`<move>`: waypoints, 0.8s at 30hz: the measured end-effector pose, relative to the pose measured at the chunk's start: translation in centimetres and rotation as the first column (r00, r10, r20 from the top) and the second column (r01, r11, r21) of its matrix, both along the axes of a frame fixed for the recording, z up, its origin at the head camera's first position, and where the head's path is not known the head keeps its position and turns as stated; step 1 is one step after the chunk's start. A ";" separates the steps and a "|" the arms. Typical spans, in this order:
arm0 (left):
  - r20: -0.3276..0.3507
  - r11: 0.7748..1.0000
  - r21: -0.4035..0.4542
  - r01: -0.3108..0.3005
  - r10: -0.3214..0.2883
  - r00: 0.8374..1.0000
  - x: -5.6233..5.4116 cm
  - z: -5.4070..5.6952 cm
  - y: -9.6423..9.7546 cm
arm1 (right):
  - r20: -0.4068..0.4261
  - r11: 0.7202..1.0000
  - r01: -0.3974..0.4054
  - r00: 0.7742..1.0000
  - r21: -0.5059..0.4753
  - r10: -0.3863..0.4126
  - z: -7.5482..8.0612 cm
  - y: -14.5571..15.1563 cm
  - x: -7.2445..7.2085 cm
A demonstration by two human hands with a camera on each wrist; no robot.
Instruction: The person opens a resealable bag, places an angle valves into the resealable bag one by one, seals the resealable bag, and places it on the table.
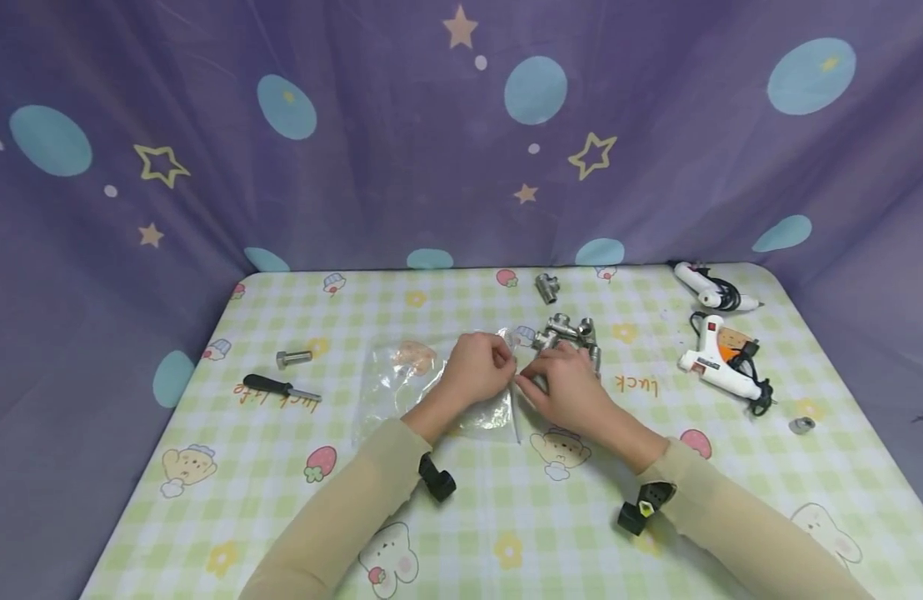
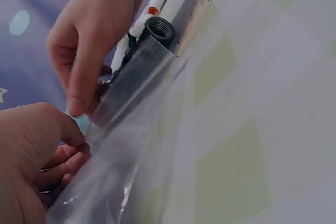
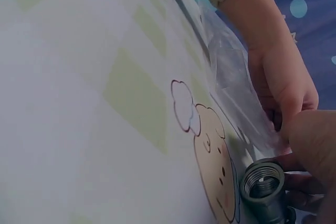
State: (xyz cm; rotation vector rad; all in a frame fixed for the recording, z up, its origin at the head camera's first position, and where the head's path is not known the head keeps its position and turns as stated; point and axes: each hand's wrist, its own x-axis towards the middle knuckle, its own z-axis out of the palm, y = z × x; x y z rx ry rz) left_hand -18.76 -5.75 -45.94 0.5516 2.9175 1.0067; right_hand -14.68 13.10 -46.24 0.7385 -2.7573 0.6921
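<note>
Head view: clear bag (image 1: 386,407) in left grip (image 1: 476,367), right grip (image 1: 570,390); fittings (image 1: 561,325) outside

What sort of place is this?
Likely a makeshift work table, screened by a purple patterned curtain, with metal pipe fittings and white glue guns lying on it.

Tight in the middle: left hand (image 1: 478,368) and right hand (image 1: 570,390) crowd together at the bag (image 1: 390,410), metal pipe pieces (image 1: 561,325) blocking the way beyond the right! Open lane from those to the glue guns (image 1: 710,337); slimmer gap between bag and screwdriver (image 1: 270,384).
</note>
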 end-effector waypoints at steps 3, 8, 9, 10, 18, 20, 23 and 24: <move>0.027 0.999 0.041 -0.004 0.003 1.000 0.3 0.4 -0.1 | -0.015 1.000 0.015 1.000 -0.011 -0.015 -0.1 -0.2 -0.3; 0.031 0.998 0.067 0.000 -0.002 1.000 0.7 1.0 -0.1 | -0.008 0.999 0.031 0.999 -0.037 -0.031 -0.1 -0.4 -0.6; 0.025 0.998 0.069 0.001 -0.002 1.000 0.8 1.0 -0.2 | 0.001 0.998 0.033 0.999 -0.046 -0.033 -0.1 -0.5 -0.6; 0.026 0.998 0.069 -0.001 -0.001 1.000 0.8 1.1 -0.2 | 0.009 0.998 0.034 0.999 -0.056 -0.034 -0.1 -0.5 -0.7; 0.108 0.980 0.185 -0.066 0.047 0.993 1.3 0.8 -0.3 | 0.037 0.994 0.030 0.999 -0.105 -0.026 0.0 -0.6 -0.8; 0.155 0.971 0.219 -0.094 0.060 0.986 1.4 0.7 -0.3 | 0.041 0.993 0.029 0.999 -0.114 -0.024 0.0 -0.6 -0.8; 0.238 0.968 0.230 -0.105 0.048 0.970 1.7 0.6 -0.1 | 0.049 0.992 0.028 0.999 -0.123 -0.022 0.0 -0.6 -0.9; 0.266 0.968 0.230 -0.103 0.039 0.963 1.9 0.6 -0.1 | 0.052 0.992 0.026 0.998 -0.125 -0.020 0.1 -0.6 -0.9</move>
